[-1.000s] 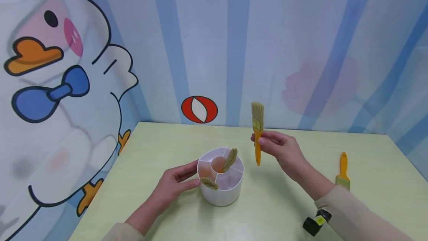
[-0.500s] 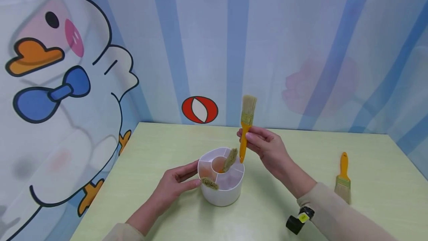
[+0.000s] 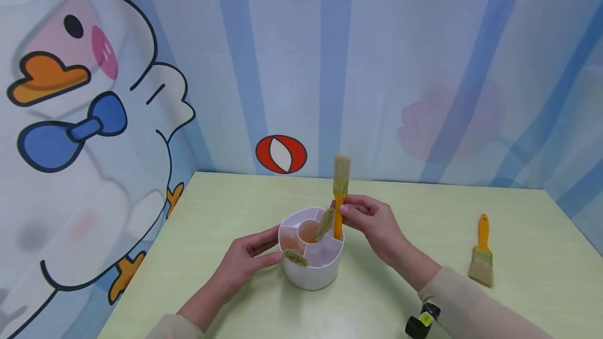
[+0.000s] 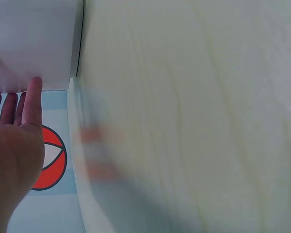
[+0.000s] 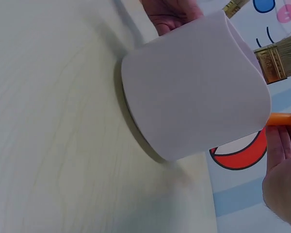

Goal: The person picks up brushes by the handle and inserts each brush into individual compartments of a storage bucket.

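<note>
A white round holder, divided into compartments around a central tube, stands on the table. Straight fingers of my left hand rest against its left wall, as the left wrist view of that hand also shows. My right hand pinches a paintbrush by its orange handle, bristles up. The handle's lower end dips inside the holder's right rim. One brush leans in the central tube, another brush in a front-left compartment. The right wrist view shows the held handle at the rim.
Another orange-handled paintbrush lies on the table at the right, bristles toward me. A black wrist device is by the right sleeve. Behind the table hangs a printed duck backdrop.
My right hand has carried the paintbrush left to the holder, then lowered it so the handle end is inside the rim. The left hand and holder have stayed put.
</note>
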Demonstrator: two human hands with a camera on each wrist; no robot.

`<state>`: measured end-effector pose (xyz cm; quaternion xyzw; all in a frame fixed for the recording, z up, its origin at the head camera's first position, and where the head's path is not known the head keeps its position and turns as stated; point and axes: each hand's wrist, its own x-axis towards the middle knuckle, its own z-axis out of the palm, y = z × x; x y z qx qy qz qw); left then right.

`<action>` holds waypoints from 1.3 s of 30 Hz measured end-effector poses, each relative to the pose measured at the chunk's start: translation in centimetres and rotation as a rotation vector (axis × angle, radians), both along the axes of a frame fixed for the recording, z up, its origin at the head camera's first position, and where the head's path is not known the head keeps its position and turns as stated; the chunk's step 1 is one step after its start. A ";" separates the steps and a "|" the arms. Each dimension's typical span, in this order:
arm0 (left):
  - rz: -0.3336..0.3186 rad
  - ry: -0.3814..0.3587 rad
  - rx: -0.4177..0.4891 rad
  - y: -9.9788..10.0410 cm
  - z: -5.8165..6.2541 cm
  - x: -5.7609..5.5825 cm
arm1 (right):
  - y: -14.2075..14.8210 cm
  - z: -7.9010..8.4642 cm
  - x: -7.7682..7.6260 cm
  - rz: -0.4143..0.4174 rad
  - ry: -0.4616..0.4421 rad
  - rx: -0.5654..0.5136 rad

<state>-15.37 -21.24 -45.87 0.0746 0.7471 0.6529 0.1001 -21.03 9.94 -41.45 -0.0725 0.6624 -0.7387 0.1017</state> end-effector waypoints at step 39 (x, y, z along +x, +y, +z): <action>0.010 0.005 -0.031 0.4 0.4 0.0 | 0.0 2.3 -0.8 0.182 0.288 0.480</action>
